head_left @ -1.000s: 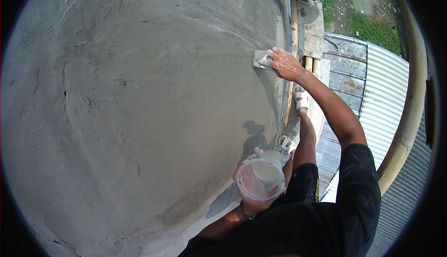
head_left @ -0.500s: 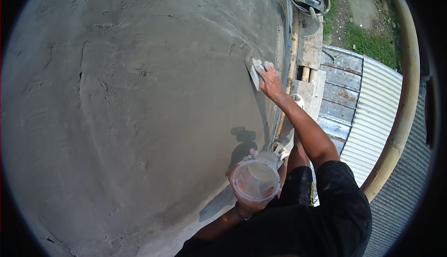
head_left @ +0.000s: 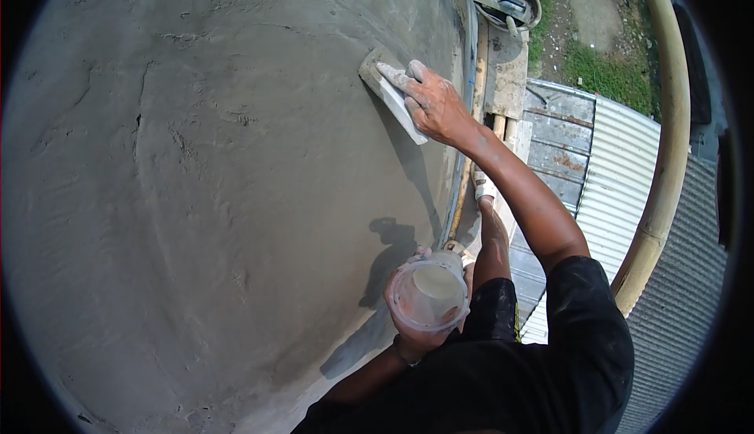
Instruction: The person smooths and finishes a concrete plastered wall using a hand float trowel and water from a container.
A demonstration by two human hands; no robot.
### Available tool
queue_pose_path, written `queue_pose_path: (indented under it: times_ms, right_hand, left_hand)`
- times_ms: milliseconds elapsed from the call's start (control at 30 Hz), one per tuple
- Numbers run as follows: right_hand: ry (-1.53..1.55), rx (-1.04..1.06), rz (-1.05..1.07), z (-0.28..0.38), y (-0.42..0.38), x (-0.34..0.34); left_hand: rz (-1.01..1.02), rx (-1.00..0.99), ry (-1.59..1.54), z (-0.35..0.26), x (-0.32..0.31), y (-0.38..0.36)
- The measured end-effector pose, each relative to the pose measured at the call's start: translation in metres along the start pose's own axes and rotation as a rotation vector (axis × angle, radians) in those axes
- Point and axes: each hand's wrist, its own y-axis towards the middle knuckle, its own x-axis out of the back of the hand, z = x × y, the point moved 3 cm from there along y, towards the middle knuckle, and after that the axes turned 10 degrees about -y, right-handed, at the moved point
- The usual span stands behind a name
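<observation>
Right hand [head_left: 436, 108] grips float [head_left: 391, 92], pressed flat on wall [head_left: 220, 183] | left hand [head_left: 416, 332] clasps cup [head_left: 430, 292] beside wall, below right

No writing, label, brand, number or sign can be read anywhere in view. A small yellow mark shows on the dark shorts [head_left: 516, 325], at about five o'clock, but it is too small and blurred to make out.

Right hand [head_left: 434, 106]: fingers pressed on a flat float [head_left: 390, 92] held against the grey plastered wall [head_left: 220, 183]. Left hand [head_left: 416, 332]: gripping a clear plastic cup [head_left: 429, 296], near the wall. Corrugated roofing [head_left: 628, 175] below, at right.
</observation>
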Motion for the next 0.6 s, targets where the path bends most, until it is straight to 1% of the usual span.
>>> queue_pose_path:
  times_ms: [33,100,167,200,267,300,333,367,400,433,500,533,567,600]
  right_hand:
    - [-0.006,0.007,-0.002,-0.013,-0.010,-0.022]
    - [-0.120,0.023,-0.052,-0.056,-0.040,-0.067]
    - [-0.224,-0.030,0.130,-0.107,-0.081,-0.119]
    - [-0.225,-0.030,0.127,-0.122,-0.091,-0.132]
    - [-0.205,-0.122,0.311,-0.144,-0.115,-0.165]
    - [-0.197,-0.124,0.320,-0.171,-0.117,-0.192]
    - [-0.158,-0.190,0.370,-0.210,-0.107,-0.223]
    - [-0.119,-0.259,0.422,-0.229,-0.106,-0.242]
    - [0.594,-0.602,0.161,-0.218,-0.101,-0.219]
    - [1.012,-0.967,0.259,-0.184,-0.091,-0.185]
    - [1.234,-1.008,0.325,-0.184,-0.076,-0.179]
    - [1.351,-1.080,0.255,-0.186,-0.068,-0.184]
    - [1.338,-1.071,0.260,-0.183,-0.059,-0.180]
    - [1.375,-1.053,0.319,-0.179,-0.051,-0.178]
  left_hand:
    - [-0.004,-0.007,-0.004,0.000,0.001,0.002]
    - [-0.021,-0.022,-0.008,0.001,0.001,0.002]
    - [-0.012,-0.005,0.048,-0.001,0.002,-0.002]
    - [0.002,-0.002,0.099,0.002,0.001,0.000]
    - [0.002,-0.004,0.095,0.004,0.000,0.003]
    - [0.003,-0.001,0.091,0.005,0.000,0.003]
    - [0.003,0.007,0.095,0.008,0.001,0.003]
    - [0.004,0.019,0.069,0.010,0.002,0.001]
    - [0.005,0.030,0.039,0.011,0.002,0.000]
    - [0.004,0.033,0.033,0.013,0.000,0.001]
    - [-0.040,0.045,0.005,0.012,-0.001,0.000]
    - [-0.051,0.042,-0.004,0.010,0.000,0.000]
    - [-0.048,0.048,-0.029,0.005,0.003,0.001]
    - [-0.042,0.054,-0.055,0.002,0.004,0.002]
